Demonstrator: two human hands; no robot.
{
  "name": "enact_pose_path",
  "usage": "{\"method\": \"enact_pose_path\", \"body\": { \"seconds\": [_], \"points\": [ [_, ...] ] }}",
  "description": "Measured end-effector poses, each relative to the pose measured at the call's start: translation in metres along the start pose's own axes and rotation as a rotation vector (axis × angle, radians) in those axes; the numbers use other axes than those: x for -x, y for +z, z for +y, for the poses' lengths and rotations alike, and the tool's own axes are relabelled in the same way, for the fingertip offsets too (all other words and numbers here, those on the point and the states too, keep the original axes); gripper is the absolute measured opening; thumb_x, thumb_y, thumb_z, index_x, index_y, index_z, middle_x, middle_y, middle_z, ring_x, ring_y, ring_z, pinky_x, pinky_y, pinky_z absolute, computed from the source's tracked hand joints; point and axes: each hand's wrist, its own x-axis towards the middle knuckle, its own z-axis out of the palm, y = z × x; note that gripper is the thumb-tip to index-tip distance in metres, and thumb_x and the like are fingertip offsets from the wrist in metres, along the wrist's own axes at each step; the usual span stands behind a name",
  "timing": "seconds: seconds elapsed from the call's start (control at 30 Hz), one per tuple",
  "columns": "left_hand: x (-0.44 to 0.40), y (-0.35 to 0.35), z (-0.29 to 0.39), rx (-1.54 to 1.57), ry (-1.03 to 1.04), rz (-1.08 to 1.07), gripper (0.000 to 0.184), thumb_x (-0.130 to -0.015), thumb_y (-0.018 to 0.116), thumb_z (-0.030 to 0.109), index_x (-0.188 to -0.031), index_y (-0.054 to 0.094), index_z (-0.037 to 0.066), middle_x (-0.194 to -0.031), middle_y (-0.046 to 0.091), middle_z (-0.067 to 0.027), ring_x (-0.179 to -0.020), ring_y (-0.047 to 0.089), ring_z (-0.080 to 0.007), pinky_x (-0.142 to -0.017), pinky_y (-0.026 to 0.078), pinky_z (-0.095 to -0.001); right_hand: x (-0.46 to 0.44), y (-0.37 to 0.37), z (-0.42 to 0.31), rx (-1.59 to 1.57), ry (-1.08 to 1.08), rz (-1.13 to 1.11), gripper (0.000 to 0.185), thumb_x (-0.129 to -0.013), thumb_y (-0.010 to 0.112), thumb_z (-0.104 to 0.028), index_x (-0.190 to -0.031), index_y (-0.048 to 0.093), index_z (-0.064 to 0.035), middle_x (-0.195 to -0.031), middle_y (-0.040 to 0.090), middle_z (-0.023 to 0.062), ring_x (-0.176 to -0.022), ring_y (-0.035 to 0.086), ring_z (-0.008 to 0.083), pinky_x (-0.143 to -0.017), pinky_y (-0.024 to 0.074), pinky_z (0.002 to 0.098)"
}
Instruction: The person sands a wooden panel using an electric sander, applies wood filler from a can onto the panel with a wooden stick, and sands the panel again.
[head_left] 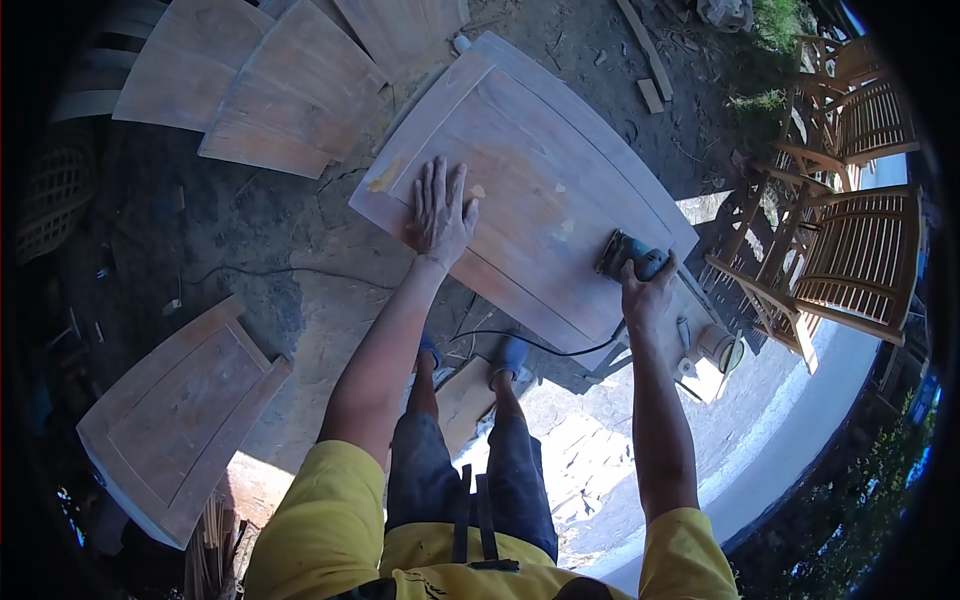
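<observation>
A large wooden panel with a framed border lies in front of me, patched with pale filler spots and a reddish-brown area. My left hand rests flat on its near left part, fingers stretched out and holding nothing. At the panel's right end, my right hand is wrapped round a teal and black electric sander, which sits on the wood. A dark power cord runs from below that hand toward my feet.
More wooden panels lean at the upper left, and another panel stands lower left. Slatted wooden chairs stand at the right. A small stand with an open can is beside my right arm. A cable crosses the ground.
</observation>
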Motion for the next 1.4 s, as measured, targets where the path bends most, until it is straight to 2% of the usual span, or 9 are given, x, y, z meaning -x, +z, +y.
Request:
{"method": "enact_pose_path", "body": {
  "seconds": [0.1, 0.23, 0.3, 0.6, 0.8, 0.97, 1.1, 1.23, 1.4],
  "points": [
    [-0.016, 0.007, -0.007, -0.042, -0.085, 0.055, 0.077, -0.104, 0.059, 0.032, -0.169, 0.029, 0.006, -0.176, 0.024, -0.0220, -0.164, 0.020, -0.0402, -0.132, 0.017, -0.0574, -0.028, 0.020, -0.026, 0.001, -0.031, 0.017, 0.090, -0.084, 0.084, -0.035, -0.160, 0.040, -0.0103, -0.125, 0.060, 0.0295, -0.109, 0.066, 0.0494, -0.098, 0.0535, 0.0538],
    [-0.039, 0.020, 0.006, -0.136, -0.251, 0.062, 0.076, -0.106, 0.054, 0.036, -0.170, 0.027, 0.008, -0.177, 0.023, -0.0194, -0.165, 0.019, -0.0370, -0.133, 0.015, -0.0555, -0.061, 0.040, -0.121, -0.036, -0.146, -0.128, 0.088, -0.085, 0.083, -0.035, -0.159, 0.042, -0.0138, -0.119, 0.061, 0.0284, -0.104, 0.069, 0.0498, -0.091, 0.0564, 0.0568],
    [-0.039, 0.015, 0.006, -0.145, -0.262, 0.044, 0.076, -0.107, 0.050, 0.039, -0.171, 0.026, 0.008, -0.178, 0.022, -0.0170, -0.166, 0.019, -0.0344, -0.134, 0.013, -0.0543, -0.078, 0.059, -0.166, -0.079, -0.261, -0.168, 0.087, -0.084, 0.083, -0.036, -0.158, 0.043, -0.0161, -0.118, 0.061, 0.0284, -0.092, 0.071, 0.0516, -0.081, 0.0591, 0.0581],
    [-0.042, 0.019, 0.006, -0.207, -0.221, 0.008, 0.078, -0.103, 0.055, 0.038, -0.170, 0.029, 0.008, -0.175, 0.030, -0.0193, -0.163, 0.024, -0.0384, -0.131, 0.018, -0.0573, -0.113, 0.113, -0.329, -0.211, -0.353, -0.336, 0.086, -0.083, 0.079, -0.034, -0.158, 0.041, -0.0140, -0.120, 0.057, 0.0334, -0.083, 0.072, 0.0545, -0.074, 0.0601, 0.0605],
    [-0.043, 0.015, 0.009, -0.259, -0.238, -0.010, 0.078, -0.105, 0.050, 0.038, -0.172, 0.024, 0.008, -0.179, 0.020, -0.0164, -0.166, 0.017, -0.0363, -0.133, 0.014, -0.0554, -0.118, 0.085, -0.255, -0.213, -0.115, -0.251, 0.091, -0.081, 0.084, -0.034, -0.158, 0.040, -0.0166, -0.120, 0.057, 0.0308, -0.088, 0.072, 0.0532, -0.076, 0.0595, 0.0609],
    [-0.043, 0.015, 0.012, -0.236, -0.235, 0.000, 0.076, -0.106, 0.049, 0.036, -0.172, 0.024, 0.008, -0.179, 0.019, -0.0177, -0.167, 0.014, -0.0360, -0.133, 0.013, -0.0544, -0.127, 0.046, -0.136, -0.072, 0.096, -0.118, 0.092, -0.083, 0.084, -0.035, -0.159, 0.036, -0.0179, -0.121, 0.056, 0.0291, -0.093, 0.072, 0.0514, -0.078, 0.0597, 0.0596],
    [-0.043, 0.016, 0.014, -0.250, -0.226, 0.010, 0.076, -0.106, 0.048, 0.036, -0.172, 0.023, 0.007, -0.179, 0.019, -0.0186, -0.166, 0.015, -0.0372, -0.133, 0.012, -0.0555, -0.125, 0.016, -0.026, -0.012, 0.129, 0.043, 0.088, -0.083, 0.084, -0.038, -0.156, 0.042, -0.0156, -0.121, 0.062, 0.0293, -0.106, 0.069, 0.0505, -0.091, 0.0569, 0.0569],
    [-0.044, 0.018, 0.013, -0.266, -0.212, 0.015, 0.077, -0.106, 0.048, 0.036, -0.172, 0.022, 0.007, -0.179, 0.019, -0.0188, -0.166, 0.016, -0.0375, -0.133, 0.012, -0.0559, -0.116, -0.018, 0.065, 0.096, 0.429, 0.041, 0.092, -0.083, 0.085, -0.042, -0.157, 0.038, -0.0146, -0.123, 0.063, 0.0319, -0.110, 0.068, 0.0509, -0.098, 0.0548, 0.0558],
    [-0.043, 0.019, 0.015, -0.270, -0.224, 0.014, 0.077, -0.105, 0.049, 0.036, -0.172, 0.023, 0.007, -0.179, 0.020, -0.0191, -0.166, 0.017, -0.0382, -0.133, 0.012, -0.0560, -0.099, -0.022, 0.061, 0.120, 0.407, 0.031, 0.092, -0.085, 0.085, -0.042, -0.158, 0.038, -0.0128, -0.124, 0.062, 0.0328, -0.115, 0.066, 0.0509, -0.101, 0.0525, 0.0542]
  ]
}}
